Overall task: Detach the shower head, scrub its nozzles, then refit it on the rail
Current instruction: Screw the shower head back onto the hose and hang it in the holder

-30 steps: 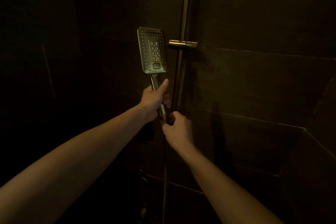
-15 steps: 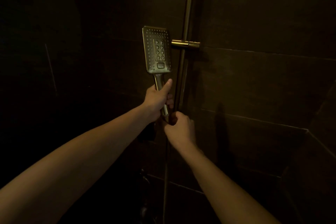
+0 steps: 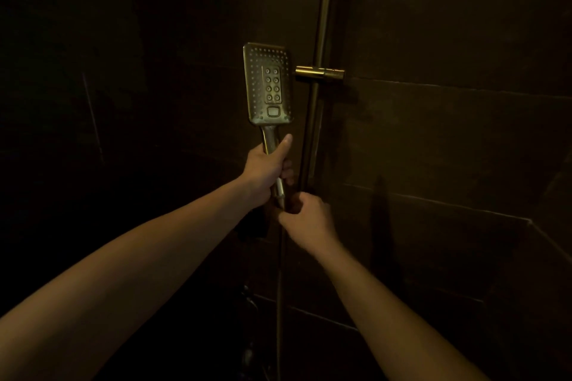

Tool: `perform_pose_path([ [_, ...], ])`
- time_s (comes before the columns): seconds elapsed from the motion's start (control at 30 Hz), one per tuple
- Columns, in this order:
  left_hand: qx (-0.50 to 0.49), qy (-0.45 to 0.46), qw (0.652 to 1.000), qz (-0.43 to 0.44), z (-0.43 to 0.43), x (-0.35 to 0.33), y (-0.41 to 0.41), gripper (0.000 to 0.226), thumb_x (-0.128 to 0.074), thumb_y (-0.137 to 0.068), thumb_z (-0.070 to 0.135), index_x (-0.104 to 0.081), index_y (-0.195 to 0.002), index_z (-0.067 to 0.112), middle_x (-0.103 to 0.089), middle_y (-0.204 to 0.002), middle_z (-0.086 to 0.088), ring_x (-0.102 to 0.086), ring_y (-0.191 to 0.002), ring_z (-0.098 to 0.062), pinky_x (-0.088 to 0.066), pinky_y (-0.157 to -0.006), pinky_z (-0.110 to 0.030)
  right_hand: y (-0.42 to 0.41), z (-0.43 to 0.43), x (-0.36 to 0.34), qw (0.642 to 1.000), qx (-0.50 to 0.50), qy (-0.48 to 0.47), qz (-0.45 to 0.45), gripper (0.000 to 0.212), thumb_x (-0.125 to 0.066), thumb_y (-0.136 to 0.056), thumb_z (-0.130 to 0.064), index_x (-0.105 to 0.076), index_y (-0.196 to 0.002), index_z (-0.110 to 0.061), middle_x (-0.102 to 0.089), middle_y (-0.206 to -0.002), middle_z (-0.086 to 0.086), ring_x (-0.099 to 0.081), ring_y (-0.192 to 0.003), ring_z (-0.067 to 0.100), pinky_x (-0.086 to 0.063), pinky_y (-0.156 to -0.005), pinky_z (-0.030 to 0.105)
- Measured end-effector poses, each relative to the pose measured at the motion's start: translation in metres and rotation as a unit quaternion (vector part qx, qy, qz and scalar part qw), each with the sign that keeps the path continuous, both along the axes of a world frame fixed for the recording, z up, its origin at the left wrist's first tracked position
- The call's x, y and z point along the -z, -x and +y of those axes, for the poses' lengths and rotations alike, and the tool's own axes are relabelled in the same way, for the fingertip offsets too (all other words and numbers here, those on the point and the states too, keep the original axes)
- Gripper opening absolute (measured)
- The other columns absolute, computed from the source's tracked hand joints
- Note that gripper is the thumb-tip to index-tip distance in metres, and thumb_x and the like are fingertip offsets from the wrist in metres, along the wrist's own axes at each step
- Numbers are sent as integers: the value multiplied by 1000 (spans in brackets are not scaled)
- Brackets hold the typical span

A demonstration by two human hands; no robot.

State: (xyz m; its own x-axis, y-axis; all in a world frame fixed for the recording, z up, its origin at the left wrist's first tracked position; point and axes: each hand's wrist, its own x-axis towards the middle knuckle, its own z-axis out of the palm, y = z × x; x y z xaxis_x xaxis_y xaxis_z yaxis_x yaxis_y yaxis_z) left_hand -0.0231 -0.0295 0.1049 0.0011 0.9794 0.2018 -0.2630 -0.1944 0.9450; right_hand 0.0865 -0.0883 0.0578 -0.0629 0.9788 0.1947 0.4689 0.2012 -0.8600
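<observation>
A rectangular metal shower head (image 3: 268, 83) stands upright with its nozzle face towards me, just left of the vertical brass rail (image 3: 320, 40). My left hand (image 3: 266, 168) grips its handle, thumb up along it. Directly below, my right hand (image 3: 305, 219) curls round the hose (image 3: 279, 288) at the handle's lower end. The brass holder (image 3: 318, 72) on the rail sits right of the head, and the head is beside it, not seated in it.
Dark tiled walls enclose the shower on all sides, with a corner at the right. The hose hangs straight down towards a dim fitting (image 3: 247, 300) low on the wall. The light is very poor.
The shower head has shifted slightly right, closer to the rail and holder. My right hand has moved up to the base of the handle, closing the gap to my left hand.
</observation>
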Motion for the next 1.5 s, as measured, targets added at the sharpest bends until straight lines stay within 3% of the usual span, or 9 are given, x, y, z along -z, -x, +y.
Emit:
perform_pose_path([
  [0.23,20,16,1000,-12,0,1,11,24,-65,-91,38,-52,-93,18,-46,-62,4,-46,-50,-9,-45,-54,-30,4,6,7,994,-50,11,92,2,-66,-90,-17,-68,-90,-17,-71,-83,2,-67,-77,16,-52,-64,26],
  [0.43,65,29,997,-43,-6,-4,11,24,-64,-92,38,-49,-89,19,-45,-61,5,-44,-50,-8,-46,-54,-27,-14,8,-2,862,-223,260,374,24,-61,-90,-13,-61,-112,-4,-72,-90,12,-68,-84,25,-55,-76,37],
  [0.57,11,16,998,-52,-1,0,7,24,-66,-92,35,-50,-84,19,-42,-58,3,-42,-45,-10,-42,-50,-28,5,-5,-3,986,-69,70,132,17,-71,-87,-20,-64,-102,-16,-69,-89,-2,-65,-76,9,-50,-57,19],
  [0.67,-3,12,999,-51,1,2,4,26,-66,-91,35,-49,-84,18,-43,-55,5,-43,-46,-10,-43,-50,-29,10,-9,5,993,27,-82,-84,6,-66,-88,-23,-60,-87,-21,-62,-78,-4,-61,-68,11,-52,-54,27],
  [0.77,-3,1,999,-33,2,2,4,27,-67,-90,37,-49,-83,18,-43,-56,5,-43,-47,-11,-43,-50,-30,14,-7,6,992,30,-76,-92,1,-62,-88,-18,-63,-88,-17,-65,-81,2,-65,-72,18,-59,-64,39],
  [0.97,38,10,999,-32,-3,1,11,26,-67,-90,39,-50,-88,18,-45,-58,5,-44,-48,-9,-44,-52,-30,-3,-4,-15,930,-159,226,243,10,-58,-93,-11,-66,-99,-13,-74,-85,5,-69,-88,22,-47,-99,46],
  [1.23,-1,2,999,-36,-2,3,8,27,-66,-91,37,-49,-90,16,-45,-57,5,-44,-47,-10,-43,-51,-30,13,-7,8,995,36,-79,-39,8,-67,-88,-24,-59,-89,-26,-63,-82,-5,-64,-71,11,-57,-60,30],
  [1.37,40,12,999,-30,-5,3,16,26,-65,-92,38,-50,-90,17,-43,-61,3,-44,-49,-10,-44,-53,-29,4,4,3,993,-76,49,82,7,-65,-91,-22,-66,-96,-17,-70,-87,1,-67,-81,15,-52,-74,32],
  [1.5,70,24,996,-39,-8,2,17,25,-64,-92,39,-49,-90,19,-44,-61,5,-43,-50,-9,-45,-55,-29,-10,5,3,900,-203,222,314,19,-58,-95,-14,-63,-112,-8,-73,-94,8,-68,-92,23,-50,-89,40],
])
